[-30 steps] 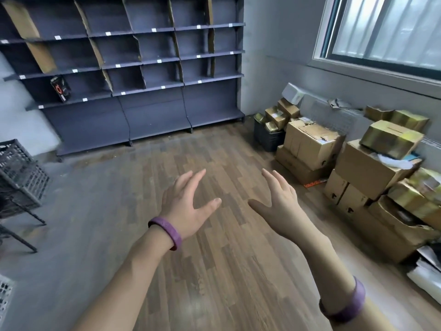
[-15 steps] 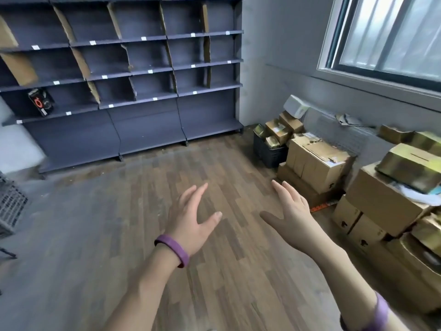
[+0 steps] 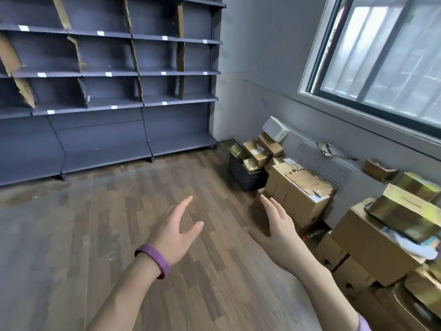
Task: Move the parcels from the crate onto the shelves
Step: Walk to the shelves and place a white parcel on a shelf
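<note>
- Heaped in the crate (image 3: pixel 247 179) at 1 o'clock from the right hand (image 3: pixel 279 232), well apart from it: gold and brown parcels (image 3: pixel 254 152) (none lifted yet).
- Larger and nearer mid-view than a second ago, as if after a turn to the right and a step forward (so heading for the pick-up, not the drop-off).
- Held out over the floor (image 3: pixel 95 235) as before, fingers straight and spread, palms facing, grasping nothing: left hand (image 3: pixel 176 232) at 9 o'clock of the right, with a clear gap between.
- Judged as a two-handed lift being readied (spacing looks roughly parcel-wide).
- Slid off toward 10 o'clock: shelves (image 3: pixel 107 72), with only cardboard dividers and white labels showing in the compartments in view.
- Gone from frame since a second ago: a dark item on a left-hand shelf and a grey basket at 9 o'clock.
- Barely begun, to judge from the full crate and bare shelves, with nearly every parcel left to carry across.
- Just beside the crate at 3 o'clock: stacked boxes (image 3: pixel 298 197) (touching or not, cannot tell).
- Perched at 12 o'clock above the parcels: a white box (image 3: pixel 274 129).
- Higher at 2 o'clock: window (image 3: pixel 381 56).
- Worth care: a loose, tilted heap, likely to shift once one parcel is pulled.
</note>
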